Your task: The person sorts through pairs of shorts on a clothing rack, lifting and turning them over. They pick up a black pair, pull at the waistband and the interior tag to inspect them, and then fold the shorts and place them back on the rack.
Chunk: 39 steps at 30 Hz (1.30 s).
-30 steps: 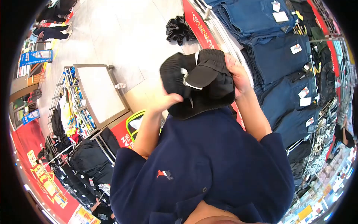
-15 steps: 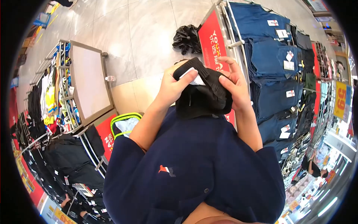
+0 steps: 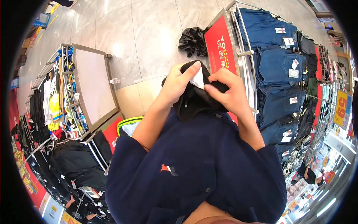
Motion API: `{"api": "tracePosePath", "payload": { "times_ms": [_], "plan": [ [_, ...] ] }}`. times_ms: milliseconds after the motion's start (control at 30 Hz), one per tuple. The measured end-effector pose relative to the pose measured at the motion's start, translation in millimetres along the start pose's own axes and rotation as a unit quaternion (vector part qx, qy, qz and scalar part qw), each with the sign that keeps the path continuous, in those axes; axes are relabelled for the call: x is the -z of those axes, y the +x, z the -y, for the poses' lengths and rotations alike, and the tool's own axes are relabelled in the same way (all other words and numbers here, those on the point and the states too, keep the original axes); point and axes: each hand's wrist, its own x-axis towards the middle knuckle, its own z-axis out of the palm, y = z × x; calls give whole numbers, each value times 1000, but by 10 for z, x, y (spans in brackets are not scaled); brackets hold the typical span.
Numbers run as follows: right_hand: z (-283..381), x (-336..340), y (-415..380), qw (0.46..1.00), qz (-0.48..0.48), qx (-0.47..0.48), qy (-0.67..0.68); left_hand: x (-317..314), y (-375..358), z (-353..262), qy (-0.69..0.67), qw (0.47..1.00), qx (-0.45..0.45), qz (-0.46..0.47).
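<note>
A bunched black garment (image 3: 192, 106) with a ribbed edge hangs from both hands in front of my chest; its exact kind does not show. A white label (image 3: 198, 78) stands out against the dark cloth. My left hand (image 3: 179, 83) is closed on the ribbed edge, its thumb over the label's upper left side. At the label's lower right, the thumb and index finger of my right hand (image 3: 228, 89) pinch the label and the cloth by it. The other fingers are partly hidden behind the fabric.
Folded jeans (image 3: 278, 65) with tags fill a rack on the right, beside a red sign (image 3: 220, 43). A clothes rack with a white panel (image 3: 93, 84) stands left. A black shiny bundle (image 3: 192, 42) and a small bottle (image 3: 115, 81) are on the floor.
My right hand has moved inward to the label, its fingers now curled into a pinch. More of the label shows, and the garment's ribbed edge has turned.
</note>
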Motion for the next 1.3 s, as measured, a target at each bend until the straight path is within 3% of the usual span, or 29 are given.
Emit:
{"api": "tracePosePath", "payload": {
  "times_ms": [100,200,300,333,500,767,900,1300],
  "plan": [
    [-233,7,169,984,19,-82,159,30,117,-77,-42,999,30,-5],
    [-430,-22,348,900,36,-156,405,109,232,-102,-64,997,50,-7],
    [-599,-5,568,825,33,-190,531,156,349,-129,-45,998,45,-17],
    [-550,2,670,815,0,-212,539,147,377,-158,-6,1000,21,-18],
    [-700,155,1214,769,25,-196,609,49,623,-396,116,991,-56,-46],
    [-842,637,1775,758,38,-88,645,-118,1230,-631,150,987,-27,-50],
    [-1078,893,1934,763,2,-90,640,-281,1553,-630,158,987,5,-40],
    [-1697,1372,2051,696,-45,-120,706,-512,2305,-574,157,985,65,8]
  ]
}}
